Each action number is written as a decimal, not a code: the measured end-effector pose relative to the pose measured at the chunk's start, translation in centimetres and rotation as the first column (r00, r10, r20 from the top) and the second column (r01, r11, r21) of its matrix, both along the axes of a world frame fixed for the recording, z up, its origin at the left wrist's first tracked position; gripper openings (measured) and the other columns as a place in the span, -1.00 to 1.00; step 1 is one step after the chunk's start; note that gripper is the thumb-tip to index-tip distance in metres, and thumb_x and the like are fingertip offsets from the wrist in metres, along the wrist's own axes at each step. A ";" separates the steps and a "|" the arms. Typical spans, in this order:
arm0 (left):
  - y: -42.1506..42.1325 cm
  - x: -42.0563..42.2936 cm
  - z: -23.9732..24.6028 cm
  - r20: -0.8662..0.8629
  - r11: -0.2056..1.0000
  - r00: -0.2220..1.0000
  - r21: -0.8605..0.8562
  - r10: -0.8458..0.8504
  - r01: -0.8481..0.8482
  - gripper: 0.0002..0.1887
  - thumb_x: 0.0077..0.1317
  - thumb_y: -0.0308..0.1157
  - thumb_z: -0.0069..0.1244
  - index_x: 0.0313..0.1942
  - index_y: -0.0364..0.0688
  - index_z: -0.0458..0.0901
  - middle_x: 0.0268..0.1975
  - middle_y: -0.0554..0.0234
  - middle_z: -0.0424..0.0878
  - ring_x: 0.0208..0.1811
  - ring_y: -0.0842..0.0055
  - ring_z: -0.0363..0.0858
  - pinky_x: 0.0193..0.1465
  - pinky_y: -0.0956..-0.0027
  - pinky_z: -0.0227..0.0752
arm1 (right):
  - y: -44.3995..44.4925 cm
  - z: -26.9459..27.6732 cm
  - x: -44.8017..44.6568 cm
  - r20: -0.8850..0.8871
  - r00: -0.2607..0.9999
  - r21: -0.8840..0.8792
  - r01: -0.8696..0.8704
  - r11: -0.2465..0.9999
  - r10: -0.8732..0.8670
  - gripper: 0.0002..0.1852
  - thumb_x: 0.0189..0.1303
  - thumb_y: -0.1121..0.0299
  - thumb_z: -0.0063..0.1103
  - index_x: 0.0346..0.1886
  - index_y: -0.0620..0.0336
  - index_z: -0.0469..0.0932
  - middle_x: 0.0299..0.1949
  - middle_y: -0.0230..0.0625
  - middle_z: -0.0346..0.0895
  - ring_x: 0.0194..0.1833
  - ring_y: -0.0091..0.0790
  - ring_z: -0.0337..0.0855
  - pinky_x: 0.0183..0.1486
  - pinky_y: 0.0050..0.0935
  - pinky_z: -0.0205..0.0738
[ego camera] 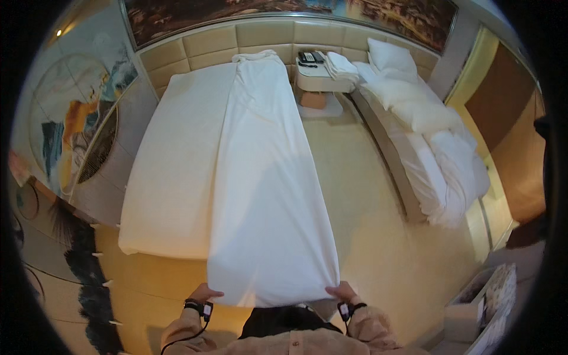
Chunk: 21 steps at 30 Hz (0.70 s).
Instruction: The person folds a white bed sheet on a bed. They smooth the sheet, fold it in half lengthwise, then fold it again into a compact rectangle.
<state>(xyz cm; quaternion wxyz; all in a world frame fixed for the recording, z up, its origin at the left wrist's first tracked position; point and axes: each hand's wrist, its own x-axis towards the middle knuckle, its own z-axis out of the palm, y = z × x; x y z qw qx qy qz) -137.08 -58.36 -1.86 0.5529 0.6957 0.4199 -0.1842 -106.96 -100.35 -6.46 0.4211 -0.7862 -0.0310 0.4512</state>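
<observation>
A long white sheet (270, 213) is stretched towards me over the right half of a bed, its near edge held up at my waist. My left hand (206, 293) grips the left near corner, thumb on top. My right hand (342, 292) pinches the right near corner. The sheet hangs taut between them, and its far end lies bunched near the padded headboard. Beside it, the white-covered mattress (177, 164) shows on the left. Both wrists carry strapped devices with cables.
A bedside table (319, 82) holds a telephone and folded white linen (341, 65). At right stands a second bed with pillows (392, 60) and rumpled bedding (457, 168). A cart or bin with linen (499, 293) is at lower right. A decorated wall lies left.
</observation>
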 end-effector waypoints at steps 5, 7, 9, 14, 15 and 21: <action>-1.7 -4.7 -0.7 -0.122 0.993 0.991 0.089 -0.062 0.073 -0.49 -0.02 -0.06 0.30 -0.32 -0.38 0.60 -0.40 0.12 0.62 -0.36 0.41 0.54 -0.29 0.29 0.39 | -4.3 -6.1 -1.0 -0.011 0.971 0.000 -0.240 0.971 0.240 -0.48 -0.11 0.08 0.33 -0.31 0.47 0.59 -0.43 -0.15 0.60 -0.40 -0.26 0.55 -0.34 -0.27 0.40; -3.1 -6.7 0.3 -0.150 0.986 0.989 0.163 -0.001 0.025 -0.50 0.01 -0.02 0.28 -0.41 -0.36 0.56 -0.48 0.16 0.58 -0.42 0.45 0.52 -0.37 0.29 0.38 | -5.1 -6.5 -2.6 0.024 0.993 -0.011 -0.112 0.994 0.113 -0.47 -0.11 0.10 0.30 -0.31 0.53 0.57 -0.45 -0.09 0.58 -0.42 -0.21 0.54 -0.34 -0.26 0.40; -4.9 -8.2 1.9 -0.160 0.980 0.986 0.199 0.042 -0.010 -0.51 0.08 -0.01 0.22 -0.44 -0.35 0.53 -0.48 0.15 0.56 -0.44 0.43 0.51 -0.40 0.28 0.38 | -6.3 -5.9 -3.7 0.010 1.000 0.008 0.010 1.000 -0.010 -0.48 -0.09 0.13 0.26 -0.31 0.56 0.56 -0.46 -0.06 0.58 -0.43 -0.20 0.54 -0.34 -0.27 0.40; -9.3 -10.7 0.7 0.083 0.898 0.964 0.351 0.253 -0.266 -0.59 0.26 -0.18 0.03 -0.08 -0.38 0.55 -0.31 0.05 0.63 -0.37 0.35 0.58 -0.27 0.26 0.42 | -8.8 -6.8 -5.9 -0.050 0.976 0.160 0.216 0.963 -0.211 -0.62 0.02 0.28 0.10 -0.29 0.52 0.55 -0.48 -0.21 0.56 -0.44 -0.33 0.53 -0.38 -0.35 0.40; -9.9 -11.2 0.6 0.084 0.898 0.962 0.345 0.260 -0.273 -0.60 0.27 -0.20 0.01 -0.08 -0.39 0.55 -0.31 0.05 0.63 -0.36 0.33 0.58 -0.27 0.26 0.41 | -8.9 -6.6 -6.5 0.011 0.979 0.158 0.202 0.967 -0.206 -0.62 0.04 0.27 0.09 -0.28 0.52 0.55 -0.48 -0.20 0.56 -0.43 -0.33 0.54 -0.37 -0.35 0.40; -10.7 -14.7 -2.6 0.287 0.852 0.924 0.387 0.253 -0.353 -0.58 0.24 -0.17 0.06 -0.14 -0.41 0.55 -0.34 0.08 0.62 -0.39 0.34 0.56 -0.35 0.29 0.40 | -8.5 -6.4 -9.6 0.275 0.934 0.188 0.180 0.965 -0.228 -0.59 0.14 0.26 0.03 -0.19 0.55 0.52 -0.47 -0.14 0.55 -0.42 -0.28 0.53 -0.32 -0.28 0.40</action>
